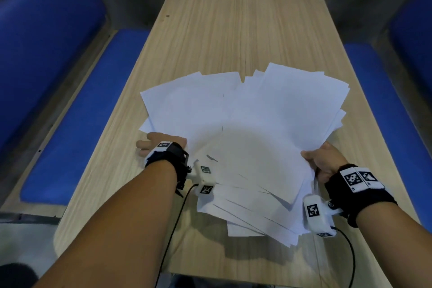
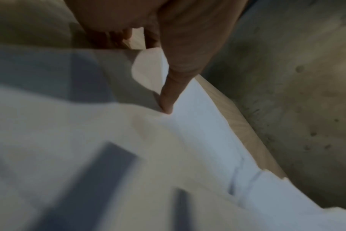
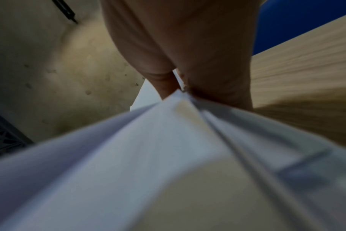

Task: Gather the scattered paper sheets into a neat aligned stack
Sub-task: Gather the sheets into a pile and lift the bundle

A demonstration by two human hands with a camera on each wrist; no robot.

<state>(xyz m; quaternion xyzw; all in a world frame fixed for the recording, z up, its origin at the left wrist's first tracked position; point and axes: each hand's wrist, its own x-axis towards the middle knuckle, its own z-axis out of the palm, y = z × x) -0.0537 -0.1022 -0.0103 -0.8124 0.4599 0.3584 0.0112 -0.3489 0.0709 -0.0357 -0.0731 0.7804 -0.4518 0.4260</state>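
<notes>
Paper sheets, light, floppy and slippery, fan across the desk; right hand pinches their right edge, left hand grips the left edge.

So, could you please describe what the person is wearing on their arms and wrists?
Both forearms are bare, without sleeves. Each wrist has a black band with white square tags printed in black-and-white patterns. A small white camera block with similar tags hangs off each band, and a thin black cable trails from it.
</notes>
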